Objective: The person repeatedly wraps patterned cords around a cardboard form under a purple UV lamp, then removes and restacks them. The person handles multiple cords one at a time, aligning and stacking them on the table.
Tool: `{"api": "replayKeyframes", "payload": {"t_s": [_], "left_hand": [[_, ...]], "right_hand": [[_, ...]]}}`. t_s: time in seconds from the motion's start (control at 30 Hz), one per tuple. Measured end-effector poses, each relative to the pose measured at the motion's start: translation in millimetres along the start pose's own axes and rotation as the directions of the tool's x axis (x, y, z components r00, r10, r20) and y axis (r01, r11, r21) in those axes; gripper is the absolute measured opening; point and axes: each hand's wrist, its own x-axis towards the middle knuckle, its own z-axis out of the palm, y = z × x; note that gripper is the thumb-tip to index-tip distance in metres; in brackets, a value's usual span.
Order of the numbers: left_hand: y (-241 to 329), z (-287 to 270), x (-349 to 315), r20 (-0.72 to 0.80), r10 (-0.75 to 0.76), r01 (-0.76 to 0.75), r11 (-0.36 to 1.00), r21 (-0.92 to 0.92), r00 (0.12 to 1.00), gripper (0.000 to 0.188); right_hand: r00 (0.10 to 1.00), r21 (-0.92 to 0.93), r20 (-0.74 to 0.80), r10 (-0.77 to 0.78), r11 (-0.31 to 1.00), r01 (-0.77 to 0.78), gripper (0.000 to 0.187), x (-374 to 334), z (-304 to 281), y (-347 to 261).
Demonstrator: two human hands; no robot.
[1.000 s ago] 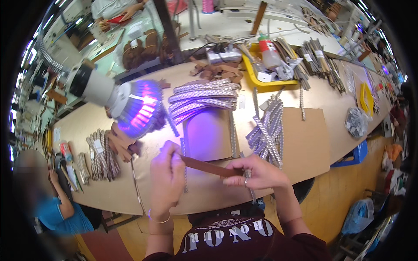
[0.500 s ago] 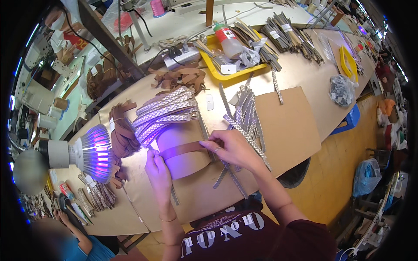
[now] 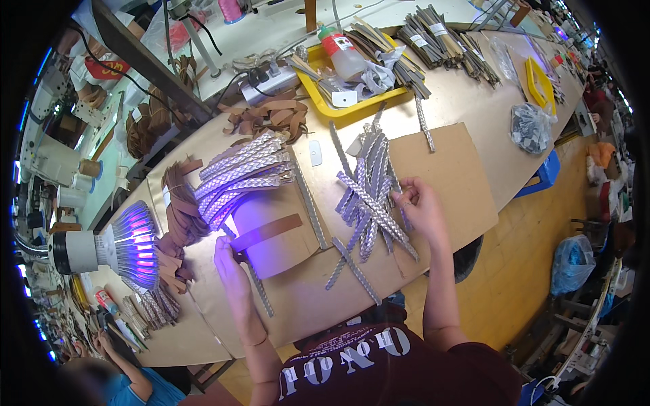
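My left hand [image 3: 233, 274] pinches the left end of a flat brown leather strip [image 3: 271, 232], which lies across a curved tan board [image 3: 274, 254]. My right hand [image 3: 423, 211] is at the right edge of a loose pile of silvery braided strips [image 3: 369, 199], its thumb and forefinger closed on one of them. Beyond the board, a thick bundle of braided strips [image 3: 250, 169] lies fanned out under purple light. Single braided strips lie around the board, among them one [image 3: 355, 271] on its right.
A finned lamp [image 3: 135, 243] shines purple from the left. Brown strip bundles [image 3: 183, 203] lie beside it. At the back sits a yellow tray [image 3: 349, 115] with a bottle [image 3: 342, 54]. A flat cardboard sheet [image 3: 453, 183] lies right. A co-worker's arm [image 3: 125, 365] shows lower left.
My right hand has let go of the brown strip's right end and moved right to the braided pile. My left hand stays at the strip's left end.
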Motion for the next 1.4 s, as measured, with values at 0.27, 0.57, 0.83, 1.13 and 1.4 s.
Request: {"api": "replayKeyframes", "payload": {"t_s": [0.27,0.57,0.83,1.13,1.4], "left_hand": [[-1.2,-2.4,3.8,0.027,-0.074,0.079,0.971,-0.224,0.997,0.019],[40.3,12.3,-47.0,-0.336,0.452,-0.424,0.892,0.157,0.826,0.023],[80.1,30.2,-62.8,0.168,0.157,-0.086,0.926,-0.368,0.973,0.04],[71.4,10.0,-38.1,0.059,0.118,-0.07,0.849,-0.523,0.991,0.03],[45.5,-27.4,-14.6,-0.071,0.113,-0.131,0.715,-0.687,0.991,0.022]], "right_hand": [[0.988,0.335,0.08,0.13,0.93,-0.15,0.021,-11.0,-51.9,14.3],[0.959,0.542,0.243,-0.145,0.84,-0.011,0.018,-41.5,-75.4,-13.7],[0.682,0.546,0.661,-0.315,0.824,-0.149,0.019,-56.9,4.9,-102.9],[0.583,0.474,0.744,-0.327,0.873,-0.116,0.029,-60.4,32.1,-135.7],[0.643,0.618,0.627,-0.44,0.783,-0.067,0.058,-54.7,40.9,-148.2]]}}
